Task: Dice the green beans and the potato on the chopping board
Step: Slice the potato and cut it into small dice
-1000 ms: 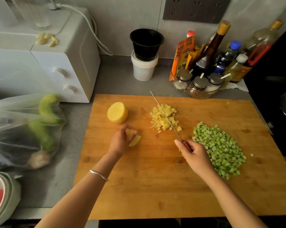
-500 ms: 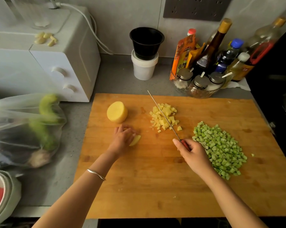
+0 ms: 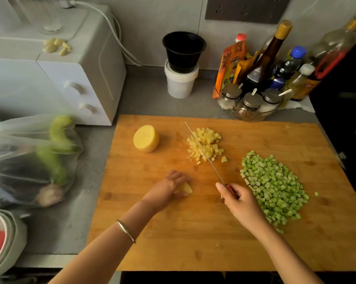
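Since the earlier frame, the potato wedge (image 3: 187, 188) is drawn slightly toward 5 o'clock, and the knife (image 3: 230, 189) is brought a little toward 6 o'clock. Fingers (image 3: 178, 175) of the left hand (image 3: 166, 188) are curled down on the wedge, pinning it to the chopping board (image 3: 193, 232). Fingers (image 3: 220, 186) of the right hand (image 3: 241, 201) are clamped round the red knife handle. The blade is pointed toward 11 o'clock across the diced potato (image 3: 205, 143). A potato half (image 3: 146, 138) is seen at 11 o'clock of the wedge, and diced green beans (image 3: 273, 185) at 3 o'clock.
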The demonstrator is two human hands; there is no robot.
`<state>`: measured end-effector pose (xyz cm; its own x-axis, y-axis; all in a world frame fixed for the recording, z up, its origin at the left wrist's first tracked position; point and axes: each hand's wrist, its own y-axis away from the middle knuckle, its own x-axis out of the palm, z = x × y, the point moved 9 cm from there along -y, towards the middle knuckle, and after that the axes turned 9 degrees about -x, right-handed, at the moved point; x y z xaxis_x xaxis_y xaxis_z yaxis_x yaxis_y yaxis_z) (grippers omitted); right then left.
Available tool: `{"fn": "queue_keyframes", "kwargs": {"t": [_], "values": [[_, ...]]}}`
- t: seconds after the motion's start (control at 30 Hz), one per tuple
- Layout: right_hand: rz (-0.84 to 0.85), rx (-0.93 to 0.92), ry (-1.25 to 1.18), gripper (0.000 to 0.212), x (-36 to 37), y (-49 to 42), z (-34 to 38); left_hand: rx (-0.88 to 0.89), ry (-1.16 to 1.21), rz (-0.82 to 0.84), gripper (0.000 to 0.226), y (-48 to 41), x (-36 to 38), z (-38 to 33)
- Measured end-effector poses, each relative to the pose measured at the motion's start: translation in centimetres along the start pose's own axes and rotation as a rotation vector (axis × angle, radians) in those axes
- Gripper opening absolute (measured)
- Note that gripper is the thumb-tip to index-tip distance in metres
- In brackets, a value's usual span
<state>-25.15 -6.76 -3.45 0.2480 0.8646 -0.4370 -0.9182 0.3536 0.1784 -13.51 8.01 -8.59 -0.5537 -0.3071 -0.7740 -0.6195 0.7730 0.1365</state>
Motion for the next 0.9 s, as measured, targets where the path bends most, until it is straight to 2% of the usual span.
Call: {"fn": "queue_keyframes", "kwargs": {"t": [0.07,0.13,0.2,0.33,0.43,0.57,0.8,0.9], "values": [[0.039,0.063,-0.055,0.053,0.5,1.2,-0.7,-0.06,0.101,-0.076,0.065,0.6,-0.3,0.6],[0.085,0.125,-0.129,0.054,1.2,2.6,-1.4,-0.199,0.145,-0.255,0.072,1.9,-1.3,1.9],[0.13,0.187,-0.183,0.054,2.1,3.6,-2.0,-0.247,0.069,-0.432,0.062,3.3,-1.7,2.0],[0.177,0.277,-0.201,0.052,3.6,4.6,-2.7,-0.333,0.047,-0.584,0.042,4.7,-1.1,1.8],[0.232,0.301,-0.166,0.048,4.6,5.0,-2.9,-0.372,0.073,-0.628,0.047,5.0,-0.7,1.5],[0.291,0.238,-0.03,0.054,4.9,4.5,-2.3,-0.382,0.107,-0.642,0.05,5.1,-0.6,1.4],[0.329,0.261,-0.046,0.05,3.9,4.5,-2.3,-0.381,0.186,-0.621,0.04,4.0,0.1,0.7],[0.342,0.269,-0.053,0.049,3.6,4.3,-2.3,-0.329,0.153,-0.615,0.047,3.8,-0.1,0.2]]}}
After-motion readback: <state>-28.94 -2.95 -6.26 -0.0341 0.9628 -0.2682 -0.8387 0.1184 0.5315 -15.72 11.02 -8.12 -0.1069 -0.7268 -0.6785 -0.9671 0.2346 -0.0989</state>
